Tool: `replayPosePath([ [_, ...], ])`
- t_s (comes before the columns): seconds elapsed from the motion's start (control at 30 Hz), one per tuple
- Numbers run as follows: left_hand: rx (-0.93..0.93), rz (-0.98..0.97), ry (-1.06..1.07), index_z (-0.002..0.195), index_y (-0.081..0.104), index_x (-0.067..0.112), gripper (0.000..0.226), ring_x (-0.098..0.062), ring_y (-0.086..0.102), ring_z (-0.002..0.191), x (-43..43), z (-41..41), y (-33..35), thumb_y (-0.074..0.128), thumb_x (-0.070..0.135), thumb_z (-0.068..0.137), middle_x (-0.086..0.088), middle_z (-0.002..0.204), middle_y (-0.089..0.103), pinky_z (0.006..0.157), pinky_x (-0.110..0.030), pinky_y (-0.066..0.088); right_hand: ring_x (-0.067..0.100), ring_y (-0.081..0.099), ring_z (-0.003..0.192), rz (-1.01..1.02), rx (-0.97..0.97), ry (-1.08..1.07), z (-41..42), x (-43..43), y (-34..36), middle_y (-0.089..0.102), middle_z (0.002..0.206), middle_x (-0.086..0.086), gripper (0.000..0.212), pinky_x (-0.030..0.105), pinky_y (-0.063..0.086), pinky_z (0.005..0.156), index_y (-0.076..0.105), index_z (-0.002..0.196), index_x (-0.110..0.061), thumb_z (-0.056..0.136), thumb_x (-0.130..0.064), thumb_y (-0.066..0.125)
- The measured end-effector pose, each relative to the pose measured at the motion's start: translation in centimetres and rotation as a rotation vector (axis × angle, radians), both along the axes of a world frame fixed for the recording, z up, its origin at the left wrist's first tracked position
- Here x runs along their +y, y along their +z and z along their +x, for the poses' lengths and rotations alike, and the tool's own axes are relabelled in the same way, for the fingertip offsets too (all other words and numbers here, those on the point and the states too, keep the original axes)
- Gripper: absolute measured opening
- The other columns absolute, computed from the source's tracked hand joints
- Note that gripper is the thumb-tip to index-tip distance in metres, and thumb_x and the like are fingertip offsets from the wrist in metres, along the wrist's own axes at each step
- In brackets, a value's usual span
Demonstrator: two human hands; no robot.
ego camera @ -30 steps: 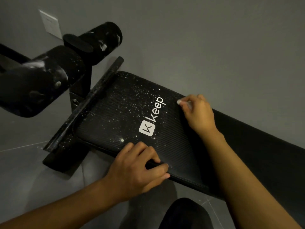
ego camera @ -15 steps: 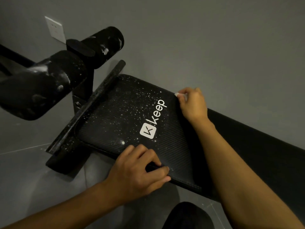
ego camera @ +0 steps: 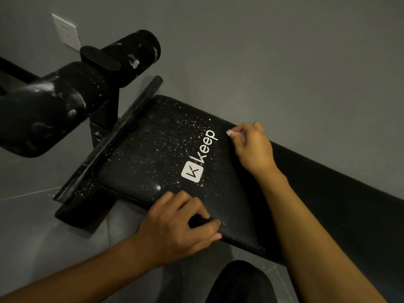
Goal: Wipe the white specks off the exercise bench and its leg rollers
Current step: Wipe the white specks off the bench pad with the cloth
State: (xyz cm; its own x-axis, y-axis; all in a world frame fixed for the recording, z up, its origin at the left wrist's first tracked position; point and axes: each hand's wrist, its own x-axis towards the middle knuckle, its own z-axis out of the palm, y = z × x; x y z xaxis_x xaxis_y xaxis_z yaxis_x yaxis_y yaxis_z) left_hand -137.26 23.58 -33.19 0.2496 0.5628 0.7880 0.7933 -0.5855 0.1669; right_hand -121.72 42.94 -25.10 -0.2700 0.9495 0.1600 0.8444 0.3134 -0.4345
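While left hand [ego camera: 175,226] grips bench [ego camera: 153,154] edge, speckled rollers [ego camera: 65,101] beyond crossbar [ego camera: 122,130].

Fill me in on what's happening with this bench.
A person is cleaning a black bench pad. The right hand pinches a small white wipe at the pad's far edge, beside the keep logo. The left hand grips the near edge, apparently steadying it. Scattered white specks cover the pad between the logo and the crossbar, and the leg rollers are smeared white too, so most wiping is not yet done.
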Motion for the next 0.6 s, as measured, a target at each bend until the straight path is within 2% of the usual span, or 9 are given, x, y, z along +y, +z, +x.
replayPosePath([
  [0.1, 0.006, 0.003, -0.003, 0.096, 0.078, 0.033, 0.014, -0.018, 0.054, 0.074, 0.0, -0.1, -0.1, 0.078, 0.046, 0.090, 0.004, 0.083, 0.068, 0.061, -0.033, 0.040, 0.004, 0.051, 0.084, 0.023, -0.007, 0.113, -0.4, -2.8, 0.0, 0.047, 0.108, -0.006, 0.025, 0.024, 0.049, 0.078, 0.064, 0.122, -0.024, 0.104, -0.037, 0.053],
  [0.13, 0.009, 0.002, -0.005, 0.096, 0.078, 0.033, 0.015, -0.018, 0.054, 0.075, 0.0, -0.2, -0.1, 0.077, 0.046, 0.090, 0.004, 0.084, 0.068, 0.061, -0.033, 0.040, 0.004, 0.051, 0.082, 0.033, -0.003, 0.184, 0.2, -4.5, -0.2, 0.046, 0.104, -0.008, 0.024, 0.023, 0.046, 0.074, 0.065, 0.122, -0.026, 0.104, -0.037, 0.053],
  [0.2, 0.017, -0.003, -0.008, 0.096, 0.080, 0.033, 0.014, -0.018, 0.053, 0.075, 0.0, -0.3, 0.0, 0.077, 0.046, 0.091, 0.005, 0.084, 0.068, 0.060, -0.033, 0.040, 0.003, 0.050, 0.081, 0.058, 0.005, 0.296, 1.8, -7.7, -0.6, 0.044, 0.098, -0.014, 0.022, 0.026, 0.044, 0.073, 0.066, 0.120, -0.029, 0.103, -0.036, 0.055],
  [0.27, 0.022, -0.006, -0.008, 0.094, 0.081, 0.033, 0.014, -0.017, 0.053, 0.075, 0.0, -0.3, 0.1, 0.076, 0.046, 0.092, 0.005, 0.084, 0.068, 0.061, -0.032, 0.039, 0.002, 0.050, 0.082, 0.054, -0.001, 0.298, 3.0, -8.3, -0.6, 0.044, 0.096, -0.016, 0.021, 0.030, 0.045, 0.074, 0.068, 0.117, -0.030, 0.101, -0.038, 0.057],
  [0.47, 0.011, -0.011, -0.020, 0.095, 0.081, 0.030, 0.015, -0.018, 0.057, 0.072, -0.1, -0.3, 0.1, 0.076, 0.044, 0.093, 0.003, 0.084, 0.068, 0.060, -0.033, 0.041, 0.007, 0.053, 0.086, 0.046, -0.019, 0.045, -0.4, -3.1, -0.1, 0.049, 0.107, -0.004, 0.024, 0.031, 0.053, 0.080, 0.066, 0.119, -0.026, 0.101, -0.039, 0.058],
  [0.6, -0.007, -0.012, -0.025, 0.096, 0.080, 0.029, 0.014, -0.018, 0.055, 0.074, -0.1, -0.4, 0.2, 0.075, 0.043, 0.094, 0.003, 0.085, 0.068, 0.060, -0.034, 0.040, 0.007, 0.050, 0.076, 0.095, 0.022, 0.266, 0.6, -8.0, -0.7, 0.043, 0.095, -0.008, 0.022, 0.028, 0.045, 0.064, 0.069, 0.119, -0.028, 0.101, -0.035, 0.058],
])
